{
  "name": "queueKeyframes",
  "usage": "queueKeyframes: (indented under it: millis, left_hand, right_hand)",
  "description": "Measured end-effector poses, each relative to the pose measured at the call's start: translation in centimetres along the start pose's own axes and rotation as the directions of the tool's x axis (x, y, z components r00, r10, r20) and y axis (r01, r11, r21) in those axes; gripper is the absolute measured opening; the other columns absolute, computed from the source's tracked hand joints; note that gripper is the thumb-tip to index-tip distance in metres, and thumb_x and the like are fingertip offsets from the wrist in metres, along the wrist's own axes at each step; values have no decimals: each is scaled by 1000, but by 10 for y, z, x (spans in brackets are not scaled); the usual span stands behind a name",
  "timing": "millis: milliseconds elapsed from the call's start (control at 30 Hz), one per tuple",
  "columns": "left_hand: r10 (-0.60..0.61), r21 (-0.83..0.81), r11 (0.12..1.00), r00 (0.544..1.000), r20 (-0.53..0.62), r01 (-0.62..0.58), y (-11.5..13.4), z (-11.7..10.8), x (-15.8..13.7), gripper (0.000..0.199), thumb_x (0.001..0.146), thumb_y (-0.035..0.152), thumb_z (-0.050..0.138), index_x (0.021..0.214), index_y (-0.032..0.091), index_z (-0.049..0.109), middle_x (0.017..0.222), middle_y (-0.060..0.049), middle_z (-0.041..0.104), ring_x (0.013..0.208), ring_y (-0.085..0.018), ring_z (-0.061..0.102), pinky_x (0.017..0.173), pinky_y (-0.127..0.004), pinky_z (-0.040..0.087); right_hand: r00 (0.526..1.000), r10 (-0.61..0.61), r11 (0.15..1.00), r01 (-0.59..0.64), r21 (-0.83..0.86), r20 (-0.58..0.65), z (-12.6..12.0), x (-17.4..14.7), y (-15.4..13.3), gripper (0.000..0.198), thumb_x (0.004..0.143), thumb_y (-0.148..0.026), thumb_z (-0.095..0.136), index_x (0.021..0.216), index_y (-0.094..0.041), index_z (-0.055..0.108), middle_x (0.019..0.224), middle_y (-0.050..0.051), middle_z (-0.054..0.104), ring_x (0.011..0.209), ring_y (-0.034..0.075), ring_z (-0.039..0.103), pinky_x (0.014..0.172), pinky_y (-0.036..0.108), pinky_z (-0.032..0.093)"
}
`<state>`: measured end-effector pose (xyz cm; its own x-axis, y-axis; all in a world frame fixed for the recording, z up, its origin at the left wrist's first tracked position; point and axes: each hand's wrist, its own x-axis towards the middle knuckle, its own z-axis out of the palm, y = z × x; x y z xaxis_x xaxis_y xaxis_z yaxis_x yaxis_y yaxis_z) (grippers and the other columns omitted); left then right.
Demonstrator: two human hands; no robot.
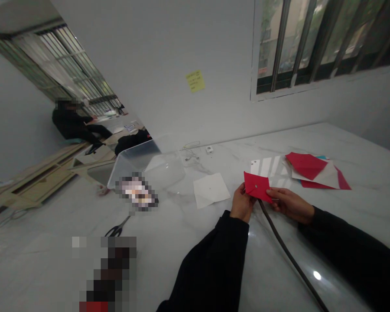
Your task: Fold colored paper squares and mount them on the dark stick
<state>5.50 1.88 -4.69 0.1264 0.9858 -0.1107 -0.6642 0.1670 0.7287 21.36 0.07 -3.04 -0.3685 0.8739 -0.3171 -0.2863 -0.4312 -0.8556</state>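
Both hands hold a small red sheet of paper (259, 187) above the white marble-patterned table. The paper looks folded, and a small pale spot shows near its middle. My left hand (241, 204) grips its left and lower side from beneath, with the fingertips partly hidden behind it. At the lower right edge, the thumb and fingers of my right hand (287, 203) pinch the paper. A dark cord (287, 251) runs from just under the paper to the bottom of the view. Left of my hands lies a white square of paper (211, 190) with a small dark dot.
Red, white and blue paper sheets (312, 167) overlap at the right. Scissors (117, 227), a clear plastic box (133, 158) and blurred-out objects are at left. A cable (191, 154) and white adapter (209, 150) lie by the wall. A person (73, 123) sits far left.
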Motion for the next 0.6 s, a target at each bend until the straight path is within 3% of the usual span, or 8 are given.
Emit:
queueKeyframes:
  millis: [433, 600]
  left_hand:
    - [57, 52, 997, 998, 32, -58, 8, 9, -2, 42, 63, 20, 80, 102, 14, 68, 102, -11, 73, 93, -22, 67, 84, -33, 51]
    - [163, 278, 947, 987, 4, -158, 6, 6, 0, 39, 65, 21, 78, 103, 14, 71, 106, -11, 72, 91, -20, 66, 81, -30, 52]
  right_hand:
    - [991, -118, 992, 116, -40, -68, -1, 5, -3, 37, 75, -47, 78, 88, -16, 61, 62, -5, 47, 50, 6, 42, 47, 20, 33]
    - [979, -166, 978, 148, -144, -116, -14, 9, -4, 37, 77, -50, 74, 83, -17, 59, 61, -6, 47, 51, 7, 41, 48, 21, 32]
